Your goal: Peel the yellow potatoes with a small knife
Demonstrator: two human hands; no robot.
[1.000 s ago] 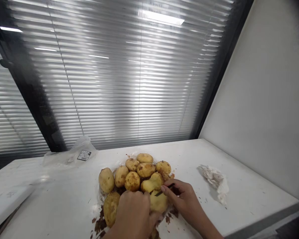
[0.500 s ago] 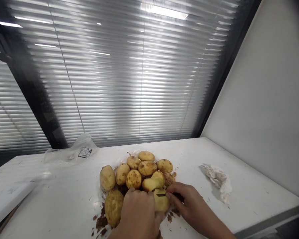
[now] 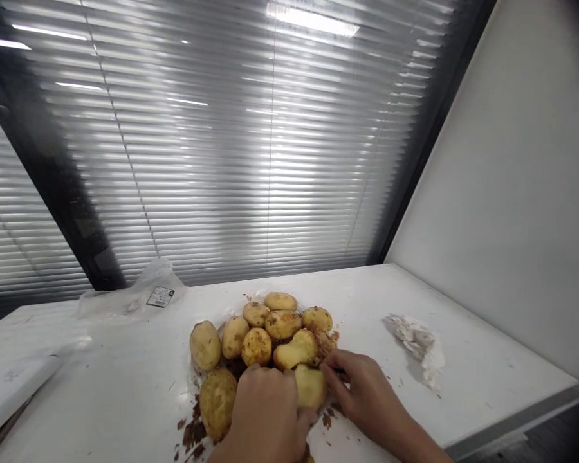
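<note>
While we peeled pale potato at 6 o'clock of pile, left hand clamped it; right hand curled, grip unclear; more skin needed off.

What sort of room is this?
Probably an office or workroom rather than a kitchen, though that's a judgement from the view. It shows window blinds, a plain white table and a white wall, with potatoes and peelings on the table.
</note>
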